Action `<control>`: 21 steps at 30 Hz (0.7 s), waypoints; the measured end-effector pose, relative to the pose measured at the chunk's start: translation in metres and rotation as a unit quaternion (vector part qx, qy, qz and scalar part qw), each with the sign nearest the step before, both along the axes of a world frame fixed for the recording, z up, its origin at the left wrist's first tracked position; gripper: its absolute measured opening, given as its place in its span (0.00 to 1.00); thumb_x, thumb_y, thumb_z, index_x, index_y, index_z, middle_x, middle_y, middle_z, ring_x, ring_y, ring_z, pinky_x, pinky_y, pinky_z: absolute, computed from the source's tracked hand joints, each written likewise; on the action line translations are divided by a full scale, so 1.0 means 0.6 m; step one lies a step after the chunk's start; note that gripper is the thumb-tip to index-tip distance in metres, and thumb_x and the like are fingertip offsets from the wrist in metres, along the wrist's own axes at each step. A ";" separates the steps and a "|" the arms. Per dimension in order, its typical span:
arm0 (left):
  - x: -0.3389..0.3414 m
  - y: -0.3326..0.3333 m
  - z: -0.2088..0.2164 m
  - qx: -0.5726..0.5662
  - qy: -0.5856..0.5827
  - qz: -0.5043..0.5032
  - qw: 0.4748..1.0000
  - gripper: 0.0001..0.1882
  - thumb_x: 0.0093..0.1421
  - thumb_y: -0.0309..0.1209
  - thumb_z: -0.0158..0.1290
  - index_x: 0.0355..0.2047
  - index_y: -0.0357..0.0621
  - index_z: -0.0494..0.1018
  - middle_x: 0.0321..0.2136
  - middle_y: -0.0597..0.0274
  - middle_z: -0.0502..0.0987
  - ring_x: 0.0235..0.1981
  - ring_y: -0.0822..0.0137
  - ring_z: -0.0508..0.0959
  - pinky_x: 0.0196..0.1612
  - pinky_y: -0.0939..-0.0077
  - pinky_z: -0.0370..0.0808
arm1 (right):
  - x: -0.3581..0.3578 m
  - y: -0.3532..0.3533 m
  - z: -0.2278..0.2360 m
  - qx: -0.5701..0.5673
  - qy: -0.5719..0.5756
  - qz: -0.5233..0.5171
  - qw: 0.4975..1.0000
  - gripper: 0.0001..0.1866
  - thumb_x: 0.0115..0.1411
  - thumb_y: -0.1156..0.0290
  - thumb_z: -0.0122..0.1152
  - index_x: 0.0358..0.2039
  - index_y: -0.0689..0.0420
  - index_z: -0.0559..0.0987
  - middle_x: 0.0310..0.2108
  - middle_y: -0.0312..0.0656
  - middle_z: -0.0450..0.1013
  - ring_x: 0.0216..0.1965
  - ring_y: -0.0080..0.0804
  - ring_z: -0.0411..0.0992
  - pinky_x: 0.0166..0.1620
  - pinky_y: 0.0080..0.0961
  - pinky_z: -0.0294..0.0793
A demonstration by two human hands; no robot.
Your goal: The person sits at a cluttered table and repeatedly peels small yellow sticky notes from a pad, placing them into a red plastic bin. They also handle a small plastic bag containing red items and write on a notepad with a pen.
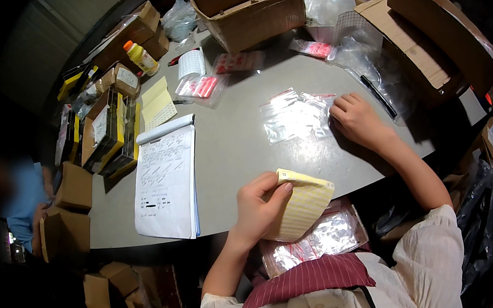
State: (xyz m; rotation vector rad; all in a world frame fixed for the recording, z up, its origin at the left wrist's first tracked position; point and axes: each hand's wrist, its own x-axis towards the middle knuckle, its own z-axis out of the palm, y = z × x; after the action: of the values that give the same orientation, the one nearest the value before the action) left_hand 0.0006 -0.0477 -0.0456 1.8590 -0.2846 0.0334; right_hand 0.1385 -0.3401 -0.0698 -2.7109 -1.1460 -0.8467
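My left hand [259, 206] pinches the upper edge of a yellow sheet of small labels [306, 204], thumb on top, holding it tilted over the table's near edge. Reaching farther out, my right hand [354, 118] rests at the right side of a loose pile of small clear zip bags [297, 120]. Its fingers are curled in, and whatever lies under the fingertips is hidden. Below the label sheet, against my lap, an open box holds more shiny clear bags [333, 236], partly covered by the sheet.
A notepad with handwriting [163, 181] lies left on the grey table [232, 147]. Behind it are a yellow sheet [157, 104], red-marked bag packs [202, 87] and an orange-capped bottle [141, 59]. Cardboard boxes [248, 11] line the far side. A black marker [378, 96] lies right. Another person [25, 198] is at far left.
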 end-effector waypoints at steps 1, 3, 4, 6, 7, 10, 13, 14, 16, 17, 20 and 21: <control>0.000 0.001 -0.002 -0.012 0.013 0.007 1.000 0.07 0.61 0.25 0.60 0.34 0.31 0.78 0.28 0.55 0.79 0.28 0.68 0.77 0.35 0.74 0.73 | -0.011 -0.005 -0.001 0.002 0.021 0.001 1.000 0.07 0.49 0.73 0.65 0.28 0.58 0.76 0.32 0.42 0.73 0.39 0.40 0.74 0.46 0.35 0.72; -0.005 0.007 -0.002 -0.038 0.043 0.023 0.998 0.07 0.61 0.25 0.60 0.36 0.31 0.79 0.29 0.55 0.80 0.30 0.68 0.78 0.36 0.75 0.74 | -0.051 -0.013 0.017 0.005 0.067 0.005 0.998 0.05 0.50 0.73 0.64 0.26 0.58 0.76 0.31 0.42 0.73 0.39 0.39 0.74 0.48 0.34 0.72; -0.005 0.009 -0.001 -0.040 0.050 0.021 0.998 0.07 0.61 0.25 0.60 0.36 0.32 0.79 0.30 0.55 0.81 0.31 0.69 0.78 0.37 0.75 0.74 | -0.070 -0.019 0.022 -0.008 0.083 -0.031 0.996 0.03 0.50 0.74 0.64 0.26 0.58 0.79 0.32 0.41 0.75 0.40 0.38 0.74 0.50 0.33 0.71; -0.006 0.011 0.003 -0.043 0.063 0.017 0.997 0.07 0.62 0.25 0.60 0.37 0.32 0.80 0.31 0.56 0.81 0.32 0.69 0.79 0.38 0.76 0.75 | -0.100 -0.026 0.038 -0.015 0.085 -0.051 0.995 0.05 0.49 0.75 0.64 0.28 0.58 0.81 0.35 0.41 0.77 0.42 0.38 0.75 0.51 0.33 0.72; -0.006 0.009 0.002 -0.037 0.048 0.014 0.998 0.07 0.61 0.25 0.60 0.37 0.32 0.79 0.30 0.56 0.81 0.32 0.69 0.78 0.38 0.76 0.75 | -0.112 -0.029 0.046 -0.019 0.085 -0.060 0.994 0.06 0.49 0.75 0.64 0.30 0.58 0.82 0.36 0.41 0.78 0.42 0.39 0.75 0.52 0.33 0.72; -0.006 0.005 0.006 -0.009 0.018 -0.002 1.000 0.07 0.62 0.25 0.59 0.38 0.31 0.80 0.31 0.59 0.81 0.32 0.71 0.78 0.38 0.76 0.74 | -0.133 -0.017 0.075 0.062 0.112 -0.059 0.990 0.10 0.49 0.78 0.65 0.34 0.58 0.83 0.40 0.41 0.79 0.44 0.41 0.76 0.53 0.33 0.72; -0.011 0.008 0.011 0.013 0.035 -0.015 0.999 0.10 0.64 0.25 0.58 0.42 0.31 0.81 0.34 0.65 0.82 0.35 0.74 0.77 0.39 0.78 0.73 | -0.143 -0.016 0.090 0.153 0.138 -0.053 0.977 0.12 0.49 0.79 0.65 0.37 0.59 0.82 0.41 0.42 0.79 0.44 0.43 0.75 0.53 0.34 0.72; -0.014 0.010 0.008 0.008 0.045 -0.008 0.999 0.10 0.64 0.25 0.58 0.41 0.30 0.81 0.34 0.65 0.82 0.35 0.74 0.77 0.39 0.79 0.73 | -0.143 -0.022 0.090 0.156 0.145 -0.052 0.976 0.13 0.50 0.79 0.65 0.38 0.60 0.82 0.42 0.43 0.79 0.45 0.44 0.75 0.53 0.36 0.72; -0.018 0.013 0.002 -0.008 0.050 0.004 0.999 0.09 0.63 0.25 0.59 0.39 0.30 0.80 0.31 0.63 0.80 0.33 0.75 0.76 0.38 0.78 0.73 | -0.139 -0.036 0.086 0.162 0.160 -0.048 0.972 0.14 0.53 0.80 0.64 0.42 0.62 0.81 0.45 0.45 0.78 0.47 0.44 0.74 0.54 0.38 0.72; -0.020 0.017 0.001 -0.017 0.044 0.010 0.999 0.07 0.62 0.24 0.59 0.37 0.30 0.79 0.29 0.63 0.78 0.32 0.75 0.75 0.37 0.78 0.72 | -0.140 -0.040 0.082 0.144 0.174 -0.047 0.973 0.14 0.53 0.80 0.64 0.43 0.62 0.81 0.46 0.45 0.78 0.48 0.45 0.74 0.55 0.38 0.71; -0.029 0.026 0.011 -0.068 0.065 0.033 0.995 0.07 0.61 0.24 0.60 0.36 0.30 0.79 0.27 0.65 0.78 0.32 0.76 0.74 0.38 0.78 0.72 | -0.146 -0.048 0.064 0.102 0.200 -0.047 0.973 0.15 0.55 0.78 0.64 0.44 0.62 0.81 0.49 0.46 0.77 0.51 0.46 0.73 0.57 0.39 0.70; -0.032 0.031 0.016 -0.088 0.080 0.042 0.992 0.07 0.61 0.24 0.60 0.36 0.30 0.80 0.28 0.66 0.78 0.33 0.76 0.75 0.38 0.78 0.73 | -0.156 -0.048 0.054 0.095 0.199 -0.050 0.974 0.15 0.54 0.78 0.64 0.44 0.62 0.81 0.49 0.46 0.77 0.51 0.46 0.73 0.57 0.40 0.70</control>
State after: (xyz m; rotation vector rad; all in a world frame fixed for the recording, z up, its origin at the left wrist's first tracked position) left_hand -0.0188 -0.0294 -0.0358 1.6855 -0.0879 -0.0318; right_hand 0.0447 -0.3689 -0.0372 -2.6267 -0.8070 -0.3678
